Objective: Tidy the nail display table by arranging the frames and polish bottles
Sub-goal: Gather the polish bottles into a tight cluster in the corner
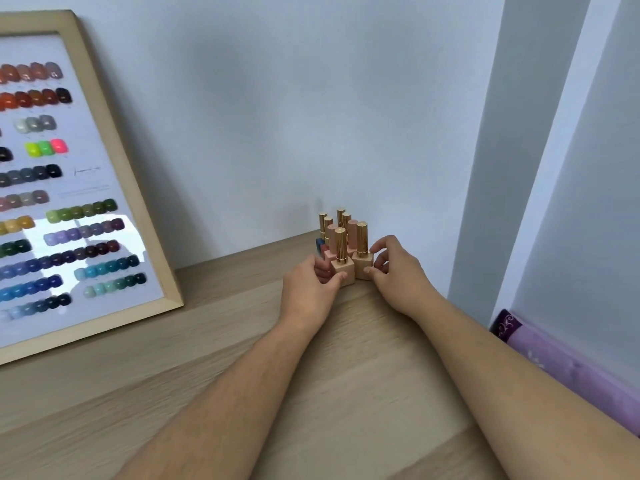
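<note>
The left hand [310,284] pinched the front bottle [342,263], thumb and fingers closed on its base; the right hand [391,268] likewise gripped its neighbour [362,259], apparently to square the cluster against the wall [277,116].

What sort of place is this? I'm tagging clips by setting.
Probably a nail salon: a framed nail colour swatch chart leans against the wall, and polish bottles cluster on a wooden table.

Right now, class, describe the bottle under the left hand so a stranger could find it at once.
Look on the wooden table, at the polish bottles by the wall. The front bottle is nearest the viewer, a peach block with a ribbed gold cap, pinched by the left hand.
</note>
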Tool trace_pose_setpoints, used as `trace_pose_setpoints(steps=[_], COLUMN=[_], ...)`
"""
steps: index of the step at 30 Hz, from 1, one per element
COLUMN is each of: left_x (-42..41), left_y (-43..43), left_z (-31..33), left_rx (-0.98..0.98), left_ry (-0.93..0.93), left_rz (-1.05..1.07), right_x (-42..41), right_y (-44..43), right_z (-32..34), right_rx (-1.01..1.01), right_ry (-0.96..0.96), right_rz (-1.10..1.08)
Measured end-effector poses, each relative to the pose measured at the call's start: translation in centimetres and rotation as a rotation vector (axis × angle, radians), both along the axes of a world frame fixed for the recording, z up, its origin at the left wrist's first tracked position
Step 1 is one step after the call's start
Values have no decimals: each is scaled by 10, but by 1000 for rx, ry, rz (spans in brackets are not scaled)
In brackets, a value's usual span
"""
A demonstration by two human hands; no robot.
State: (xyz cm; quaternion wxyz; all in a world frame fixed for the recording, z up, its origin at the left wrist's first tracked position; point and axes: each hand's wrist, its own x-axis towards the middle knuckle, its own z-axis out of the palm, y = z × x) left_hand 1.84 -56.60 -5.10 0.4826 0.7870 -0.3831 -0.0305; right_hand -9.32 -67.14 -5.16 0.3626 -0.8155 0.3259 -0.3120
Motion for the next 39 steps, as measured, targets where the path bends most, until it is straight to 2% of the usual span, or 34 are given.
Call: trace_pose_setpoints(steps=[8, 16, 39], left_x=[-1, -3, 1], left_y=[-4, -8, -14], left_z=[0, 3, 1], left_rx=[18, 19, 33], left_ry=[-24, -4, 10], left_rz=[52, 65, 100], right_x=[2, 5, 10], right_y=[-1, -3, -6], right_z=[-3, -2, -2], right_rx=[45, -15, -39], right_ry=[-64, 17, 45], right_rz=[-59, -46, -37])
